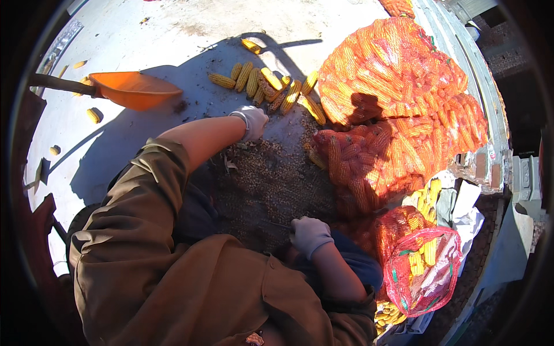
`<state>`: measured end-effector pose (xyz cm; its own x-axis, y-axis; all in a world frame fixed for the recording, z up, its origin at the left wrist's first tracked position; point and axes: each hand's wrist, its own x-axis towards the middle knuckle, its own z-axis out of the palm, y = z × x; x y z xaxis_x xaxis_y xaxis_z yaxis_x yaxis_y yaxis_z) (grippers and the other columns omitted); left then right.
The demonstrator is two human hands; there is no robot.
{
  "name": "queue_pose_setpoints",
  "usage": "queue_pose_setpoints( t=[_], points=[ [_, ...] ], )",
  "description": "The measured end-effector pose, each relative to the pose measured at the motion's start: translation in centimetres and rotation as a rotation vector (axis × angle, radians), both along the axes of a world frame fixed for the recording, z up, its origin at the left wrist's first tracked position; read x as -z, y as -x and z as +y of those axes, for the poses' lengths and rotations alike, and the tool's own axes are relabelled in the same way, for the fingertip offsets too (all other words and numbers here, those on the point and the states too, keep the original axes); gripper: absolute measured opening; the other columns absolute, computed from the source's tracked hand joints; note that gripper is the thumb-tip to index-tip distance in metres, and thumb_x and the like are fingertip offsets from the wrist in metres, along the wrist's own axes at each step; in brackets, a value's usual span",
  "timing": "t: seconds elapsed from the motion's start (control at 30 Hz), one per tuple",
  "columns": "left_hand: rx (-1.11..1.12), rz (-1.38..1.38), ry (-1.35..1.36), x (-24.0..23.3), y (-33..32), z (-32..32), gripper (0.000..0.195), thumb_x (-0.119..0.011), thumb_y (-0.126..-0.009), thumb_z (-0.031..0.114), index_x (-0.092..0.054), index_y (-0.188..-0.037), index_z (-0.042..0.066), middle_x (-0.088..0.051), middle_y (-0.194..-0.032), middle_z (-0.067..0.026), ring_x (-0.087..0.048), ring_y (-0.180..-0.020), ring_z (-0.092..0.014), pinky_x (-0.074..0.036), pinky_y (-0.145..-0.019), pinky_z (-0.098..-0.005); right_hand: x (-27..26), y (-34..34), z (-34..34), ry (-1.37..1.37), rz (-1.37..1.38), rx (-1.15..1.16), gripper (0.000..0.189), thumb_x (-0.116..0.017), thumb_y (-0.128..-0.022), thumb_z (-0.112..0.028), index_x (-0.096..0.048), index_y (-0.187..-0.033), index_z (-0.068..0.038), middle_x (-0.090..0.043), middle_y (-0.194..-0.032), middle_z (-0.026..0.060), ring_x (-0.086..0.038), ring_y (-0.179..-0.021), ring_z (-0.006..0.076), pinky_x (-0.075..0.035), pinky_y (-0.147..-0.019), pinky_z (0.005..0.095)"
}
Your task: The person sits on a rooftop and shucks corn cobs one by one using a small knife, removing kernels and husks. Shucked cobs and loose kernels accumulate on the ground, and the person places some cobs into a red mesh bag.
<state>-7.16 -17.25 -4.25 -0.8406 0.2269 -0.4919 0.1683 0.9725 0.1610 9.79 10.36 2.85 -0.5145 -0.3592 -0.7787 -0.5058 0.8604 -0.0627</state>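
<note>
My left hand (253, 123), in a pale glove, reaches out beside a pile of yellow corn cobs (252, 82) on the ground; whether it holds anything is hidden. My right hand (310, 235), gloved too, is closed around the end of a thin, dark, rod-like tool (279, 225) near my lap. Between the two hands lie loose corn kernels and debris (272, 181) on a dark surface. A few cobs rest against the red mesh sacks at the pile's right side.
Full red mesh sacks of corn (389, 69) (389, 160) line the right side. Nearer me is an open mesh sack (422, 268) with cobs. An orange shovel (134, 88) lies at the left, with scattered cobs (93, 115) around it. A ledge (476, 82) runs behind the sacks.
</note>
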Motion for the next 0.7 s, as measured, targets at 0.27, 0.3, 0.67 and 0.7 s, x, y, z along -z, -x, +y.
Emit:
queue_pose_setpoints(
  t=[0.27,0.3,0.67,0.7],
  points=[
    [0.565,0.092,-0.086,12.8,2.7,16.1,0.05,-0.054,-0.086,0.031,-0.05,-0.128,0.004,-0.049,-0.135,-0.0151,-0.045,-0.127,-0.03,-0.038,-0.102,-0.0442,-3.3,2.8,1.7,0.158,0.051,0.132,0.026,-0.055,-0.086,-0.03,-0.061,-0.096,-0.007,-0.062,-0.102,0.0138,-0.063,-0.094,0.0315,-0.054,-0.074,0.0455],
    [0.576,0.146,-0.12,14.5,3.1,17.9,0.054,-0.054,-0.087,0.032,-0.047,-0.132,0.003,-0.045,-0.14,-0.0159,-0.04,-0.131,-0.031,-0.034,-0.107,-0.0449,-3.7,3.3,2.4,0.14,0.064,0.16,0.026,-0.055,-0.086,-0.029,-0.06,-0.096,-0.006,-0.062,-0.102,0.0132,-0.063,-0.093,0.031,-0.054,-0.073,0.0444],
    [0.066,-0.106,-0.134,20.1,4.1,24.4,0.064,-0.061,-0.081,0.048,-0.051,-0.129,0.006,-0.062,-0.118,-0.0201,-0.06,-0.108,-0.035,-0.048,-0.091,-0.0427,-4.8,4.6,6.4,0.331,0.17,0.38,0.028,-0.054,-0.088,-0.029,-0.055,-0.1,-0.003,-0.058,-0.096,0.0135,-0.063,-0.085,0.0277,-0.054,-0.069,0.0412],
    [-0.107,-0.103,-0.279,21.6,3.1,24.2,0.068,-0.063,-0.079,0.049,-0.05,-0.129,0.006,-0.062,-0.115,-0.0211,-0.061,-0.106,-0.036,-0.049,-0.089,-0.0431,-5.2,4.8,6.4,0.358,0.144,0.36,0.028,-0.054,-0.088,-0.028,-0.055,-0.1,-0.003,-0.059,-0.096,0.0139,-0.063,-0.085,0.0279,-0.054,-0.068,0.0412]
  ],
)
